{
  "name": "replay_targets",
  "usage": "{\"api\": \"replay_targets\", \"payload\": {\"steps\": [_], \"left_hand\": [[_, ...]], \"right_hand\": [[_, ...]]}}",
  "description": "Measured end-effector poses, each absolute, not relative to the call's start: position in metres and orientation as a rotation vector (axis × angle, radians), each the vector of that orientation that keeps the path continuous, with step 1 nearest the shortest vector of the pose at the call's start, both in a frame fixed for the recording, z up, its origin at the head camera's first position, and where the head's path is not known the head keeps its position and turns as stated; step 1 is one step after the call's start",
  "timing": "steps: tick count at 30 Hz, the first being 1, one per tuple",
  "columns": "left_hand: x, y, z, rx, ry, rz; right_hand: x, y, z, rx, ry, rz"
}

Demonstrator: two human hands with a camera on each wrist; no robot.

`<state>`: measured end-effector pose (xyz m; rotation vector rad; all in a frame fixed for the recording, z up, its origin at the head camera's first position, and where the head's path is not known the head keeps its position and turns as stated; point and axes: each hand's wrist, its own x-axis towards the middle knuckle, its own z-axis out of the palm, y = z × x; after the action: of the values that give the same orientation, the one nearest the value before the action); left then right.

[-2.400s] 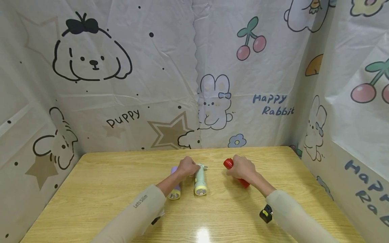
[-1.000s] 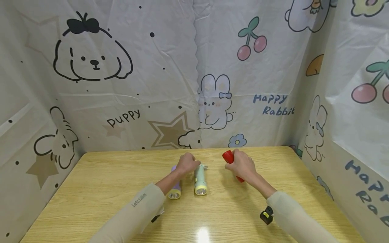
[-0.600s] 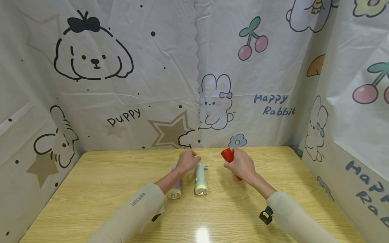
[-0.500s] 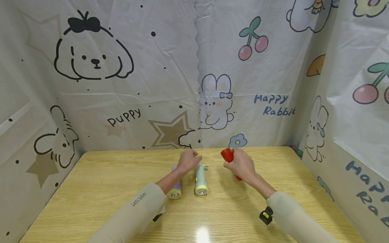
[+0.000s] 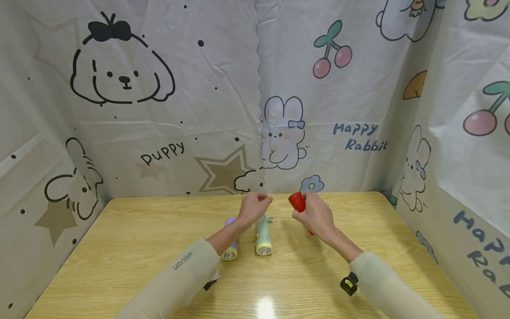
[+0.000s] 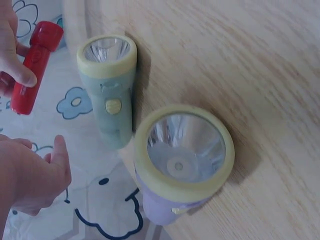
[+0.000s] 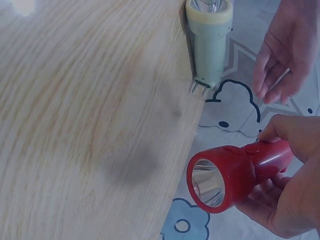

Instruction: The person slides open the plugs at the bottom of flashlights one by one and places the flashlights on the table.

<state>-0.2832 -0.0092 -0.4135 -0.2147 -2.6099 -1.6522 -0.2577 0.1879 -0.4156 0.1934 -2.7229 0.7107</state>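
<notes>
My right hand (image 5: 317, 215) grips a red flashlight (image 7: 235, 172) around its barrel and holds it above the table, its lens showing in the right wrist view. Apart from it, my left hand (image 5: 253, 208) hovers with loosely bent fingers and nothing in them, beyond the back end of a mint-green flashlight (image 5: 262, 237). That flashlight lies on the table with its cream-rimmed lens toward me. Two plug prongs (image 7: 200, 88) stick out of its back end. To its left lies a purple flashlight (image 6: 185, 155) with a cream rim, partly covered by my left forearm in the head view.
The wooden table (image 5: 159, 252) is enclosed by a white printed cloth (image 5: 207, 88) at the back and sides. A small black device (image 5: 349, 284) is at my right wrist, near the sleeve.
My left hand has come off the mint-green flashlight and moved up and to the right. My right hand has raised the red flashlight from the table and tilted it.
</notes>
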Motion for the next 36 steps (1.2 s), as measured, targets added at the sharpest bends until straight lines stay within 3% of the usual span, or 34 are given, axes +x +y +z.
{"api": "replay_targets", "payload": {"steps": [36], "left_hand": [[-0.27, 0.011, -0.404, -0.288, -2.355, -2.158]], "right_hand": [[-0.241, 0.17, -0.407, 0.335, -2.581, 0.516]]}}
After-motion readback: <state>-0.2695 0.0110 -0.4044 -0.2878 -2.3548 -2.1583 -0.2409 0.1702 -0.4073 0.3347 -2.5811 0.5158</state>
